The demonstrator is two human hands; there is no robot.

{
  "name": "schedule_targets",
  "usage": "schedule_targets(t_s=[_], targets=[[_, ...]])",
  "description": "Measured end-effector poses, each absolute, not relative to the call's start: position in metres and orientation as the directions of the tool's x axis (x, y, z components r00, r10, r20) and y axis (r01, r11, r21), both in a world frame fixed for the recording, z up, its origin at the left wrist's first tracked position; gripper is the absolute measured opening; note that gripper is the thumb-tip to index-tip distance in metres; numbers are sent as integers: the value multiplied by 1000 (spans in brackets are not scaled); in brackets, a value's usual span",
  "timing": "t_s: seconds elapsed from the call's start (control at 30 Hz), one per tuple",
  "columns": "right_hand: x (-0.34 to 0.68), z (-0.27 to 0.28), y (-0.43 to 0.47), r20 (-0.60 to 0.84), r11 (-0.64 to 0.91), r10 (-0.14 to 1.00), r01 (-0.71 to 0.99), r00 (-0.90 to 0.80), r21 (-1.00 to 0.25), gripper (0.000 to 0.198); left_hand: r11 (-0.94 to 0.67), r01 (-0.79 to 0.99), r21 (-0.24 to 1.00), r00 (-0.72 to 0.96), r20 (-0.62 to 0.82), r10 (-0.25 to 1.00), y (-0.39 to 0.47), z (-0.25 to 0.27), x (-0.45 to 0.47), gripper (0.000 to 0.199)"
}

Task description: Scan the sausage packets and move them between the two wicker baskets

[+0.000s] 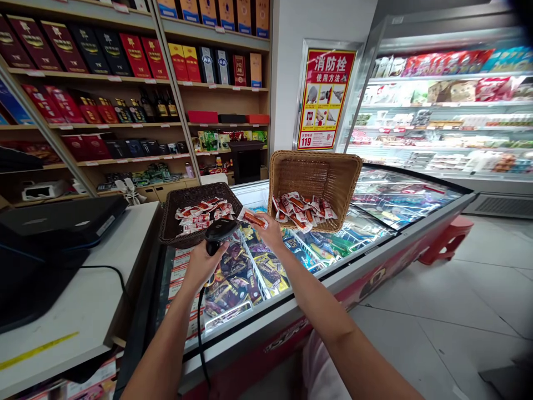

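My left hand (pixel 204 265) is wrapped round the handle of a black barcode scanner (pixel 221 228), whose cable hangs down over the freezer's front edge. Between the fingers of my right hand (pixel 270 233) is a packaged sausage (pixel 253 218), held just in front of the scanner's head. A dark brown wicker basket (pixel 170 214) with several packaged sausages stands on the freezer glass behind my left hand. To the right, a light brown wicker basket (pixel 316 166) tilts toward me, with more packaged sausages (pixel 303 210) gathered along its lower side.
The chest freezer (pixel 375 258) has a glass top over packs of ice cream. At left is a white counter (pixel 137 222) with a black device. Shelves of boxed bottles (pixel 125 53) line the back; a lit chiller (pixel 441 111) and red stool (pixel 447 239) are at right.
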State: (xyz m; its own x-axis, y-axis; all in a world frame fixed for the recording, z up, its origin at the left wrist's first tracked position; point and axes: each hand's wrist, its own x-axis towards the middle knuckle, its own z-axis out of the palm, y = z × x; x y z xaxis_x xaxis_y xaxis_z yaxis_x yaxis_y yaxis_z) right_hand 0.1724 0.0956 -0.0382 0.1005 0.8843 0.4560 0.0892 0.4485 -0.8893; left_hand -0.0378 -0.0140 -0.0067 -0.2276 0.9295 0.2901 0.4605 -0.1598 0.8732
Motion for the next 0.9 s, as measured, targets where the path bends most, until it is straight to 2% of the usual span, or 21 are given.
schedule_targets(t_s=[0.1,0.37,0.43,0.53,0.6,0.67,0.8,0.9], targets=[[174,-39,97,468,454,878,131,103,-881,24,-159,515,842,-122,256,959,-16,-4,-37,43],[174,-40,95,458,426,877,208,146,-881,25,-126,481,868,-135,215,967,-14,-6,-34,44],[176,-41,97,438,389,872,232,217,-891,28,-112,408,906,-179,199,964,-13,-7,-33,44],[191,-39,109,372,277,800,259,471,-925,34,-125,197,972,-304,181,935,-11,-3,-32,45],[210,-33,121,302,171,717,262,629,-950,38,-159,34,987,-445,157,881,-8,2,-36,48],[231,-21,132,268,98,670,276,693,-956,41,-226,-95,970,-599,125,791,-6,8,-45,49],[248,5,145,341,119,643,350,686,-929,48,-369,-233,900,-812,29,583,-2,16,-74,40],[214,19,144,535,198,670,571,514,-797,45,-421,-284,861,-878,-57,475,0,16,-90,35]])
